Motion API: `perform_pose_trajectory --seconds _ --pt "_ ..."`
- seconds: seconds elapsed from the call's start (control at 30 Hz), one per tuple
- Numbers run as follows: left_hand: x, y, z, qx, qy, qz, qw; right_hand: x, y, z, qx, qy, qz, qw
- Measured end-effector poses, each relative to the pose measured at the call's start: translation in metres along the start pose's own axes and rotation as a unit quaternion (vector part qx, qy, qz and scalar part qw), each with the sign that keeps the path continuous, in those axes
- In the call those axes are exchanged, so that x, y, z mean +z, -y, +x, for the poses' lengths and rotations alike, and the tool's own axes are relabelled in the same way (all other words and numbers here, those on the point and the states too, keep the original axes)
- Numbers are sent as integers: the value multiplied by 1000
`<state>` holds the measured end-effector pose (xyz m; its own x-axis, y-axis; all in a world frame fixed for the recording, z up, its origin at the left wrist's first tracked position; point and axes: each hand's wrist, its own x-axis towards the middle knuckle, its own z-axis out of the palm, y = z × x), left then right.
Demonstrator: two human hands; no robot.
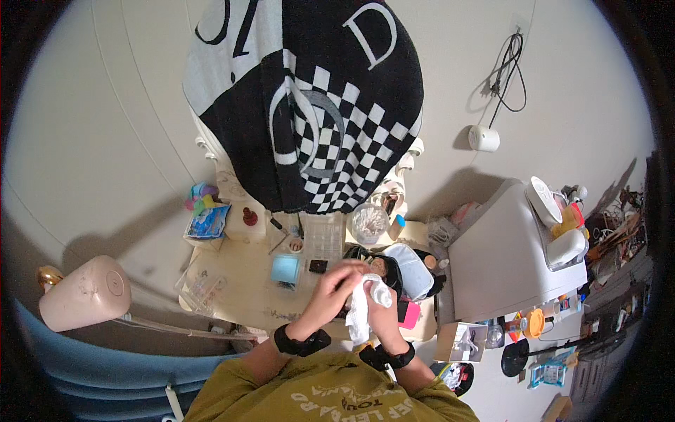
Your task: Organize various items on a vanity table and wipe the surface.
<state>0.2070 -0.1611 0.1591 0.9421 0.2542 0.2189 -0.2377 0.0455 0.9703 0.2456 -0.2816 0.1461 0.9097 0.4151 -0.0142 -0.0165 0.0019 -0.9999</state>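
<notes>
Both hands meet in front of my chest, over the near edge of the cream dressing table [246,299]. My right hand [383,320] is closed round a small white rounded item [380,294], whose kind I cannot make out. A soft white wipe or cloth [358,316] hangs down between the hands. My left hand [332,294] pinches the top of this cloth, its fingers bent against the white item. Just beyond the hands lies an open black bag [365,257] with small things in it. Beside it sits a pale translucent tub [410,271].
A pink-edged black case [408,314] lies right of my hands. Left are a light-blue pad [285,269], a clear organizer [323,238] and a clear box [200,292]. A checkered black-and-white towel [309,105] covers the mirror. A white cabinet [510,250] stands right, a pink lamp [88,294] left.
</notes>
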Motion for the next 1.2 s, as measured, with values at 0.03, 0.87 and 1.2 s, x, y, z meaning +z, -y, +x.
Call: perform_pose_trajectory --seconds 0.03,0.87,1.2 --pt "0 4 -3 -55 14 3 998 -1 1 0 1 16 15 1000" --pt "-7 -13 -5 -41 -136 -161 977 -28 23 -17 35 145 96 984" --pt "3 -26 -14 -115 -13 -300 947 -25 35 -25 -33 136 25 990"
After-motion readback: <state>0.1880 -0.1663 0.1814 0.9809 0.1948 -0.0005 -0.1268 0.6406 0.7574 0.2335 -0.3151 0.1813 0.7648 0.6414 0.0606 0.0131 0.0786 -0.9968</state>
